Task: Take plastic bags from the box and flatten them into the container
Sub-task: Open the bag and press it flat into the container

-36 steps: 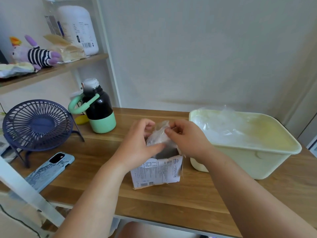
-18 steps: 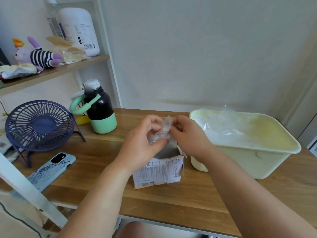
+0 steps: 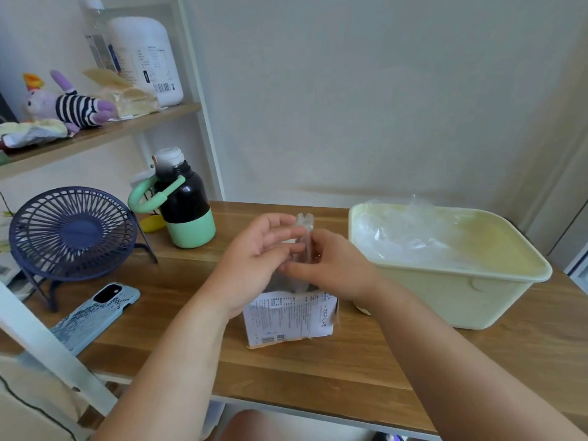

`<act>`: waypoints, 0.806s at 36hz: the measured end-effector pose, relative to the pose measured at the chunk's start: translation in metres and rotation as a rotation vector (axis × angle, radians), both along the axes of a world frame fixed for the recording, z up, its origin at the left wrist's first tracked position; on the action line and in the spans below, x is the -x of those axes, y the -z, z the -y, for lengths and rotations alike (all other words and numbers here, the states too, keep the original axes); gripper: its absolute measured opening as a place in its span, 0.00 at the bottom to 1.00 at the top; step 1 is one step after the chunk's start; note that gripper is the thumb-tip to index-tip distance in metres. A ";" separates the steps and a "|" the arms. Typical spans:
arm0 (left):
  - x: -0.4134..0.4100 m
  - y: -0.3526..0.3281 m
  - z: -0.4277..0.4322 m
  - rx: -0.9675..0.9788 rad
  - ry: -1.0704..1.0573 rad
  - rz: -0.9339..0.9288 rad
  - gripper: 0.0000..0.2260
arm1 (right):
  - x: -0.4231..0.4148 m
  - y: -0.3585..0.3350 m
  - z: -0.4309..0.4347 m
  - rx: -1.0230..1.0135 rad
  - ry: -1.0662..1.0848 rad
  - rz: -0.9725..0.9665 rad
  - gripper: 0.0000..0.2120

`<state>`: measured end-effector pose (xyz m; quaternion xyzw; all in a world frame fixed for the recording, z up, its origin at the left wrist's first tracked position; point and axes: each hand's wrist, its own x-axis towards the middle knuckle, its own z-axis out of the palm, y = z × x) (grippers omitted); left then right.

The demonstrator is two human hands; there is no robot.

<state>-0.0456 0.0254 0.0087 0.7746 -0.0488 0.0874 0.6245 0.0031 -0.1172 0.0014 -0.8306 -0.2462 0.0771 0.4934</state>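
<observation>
A crumpled clear plastic bag (image 3: 304, 240) is hanging over the white printed cardboard box (image 3: 289, 316), with the left hand (image 3: 254, 253) and right hand (image 3: 337, 265) both pinching it. Other bags (image 3: 410, 237) are already lying in the pale-yellow plastic container (image 3: 445, 294).

This was a home: my desk (image 3: 366, 361) carried a fan (image 3: 71, 233), phone (image 3: 95, 316) and flask (image 3: 184, 211) at its left edge, a toy (image 3: 73, 105) on the shelf (image 3: 105, 132) above.

Clearance around box (image 3: 289, 316)
Container (image 3: 445, 300) just right of box; bottle (image 3: 187, 214) behind-left; fan (image 3: 71, 233), phone (image 3: 95, 313) farther left; bare table (image 3: 318, 370) in front.
</observation>
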 end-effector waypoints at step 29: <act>-0.013 -0.024 0.040 -0.422 -0.096 0.008 0.25 | -0.014 -0.056 0.089 -1.311 0.170 -0.452 0.08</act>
